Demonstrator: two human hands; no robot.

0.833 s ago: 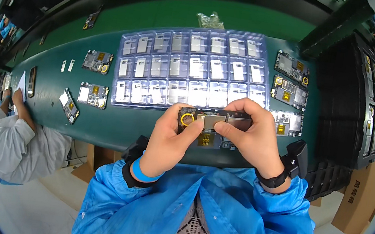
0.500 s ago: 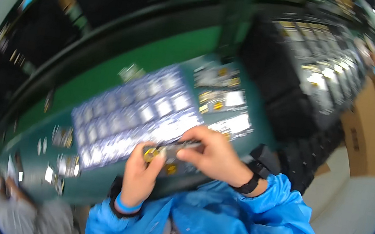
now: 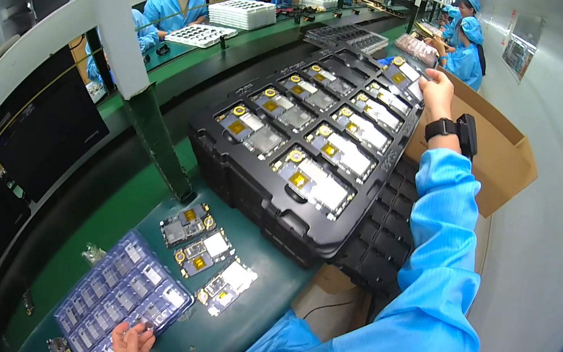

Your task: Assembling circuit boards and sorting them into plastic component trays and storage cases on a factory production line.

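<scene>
My right hand [image 3: 437,96] is stretched out to the far right corner of a stacked black tray [image 3: 269,207]. Between its fingers is a circuit board [image 3: 404,76] with a white plate and a gold round part, tilted over the tray's end. Several similar boards lie in the tray's pockets, one of them a nearer board [image 3: 316,185]. Low in the view, my left hand [image 3: 133,349] is over the near edge of a clear blister tray [image 3: 126,291] of small metal pieces. Its fingertips are pinched together; what they hold, if anything, is too small to name.
Three loose circuit boards [image 3: 203,253] lie on the green bench [image 3: 265,283] between the two trays. A metal post [image 3: 156,135] rises behind them. An open cardboard box [image 3: 486,145] stands right of the black stack. Co-workers in blue sit along the far line, with white trays [image 3: 244,14].
The view has swung right. Both hands were together on a board over the blister tray; now my right hand has carried a board to the black tray, and my left stays by the blister tray.
</scene>
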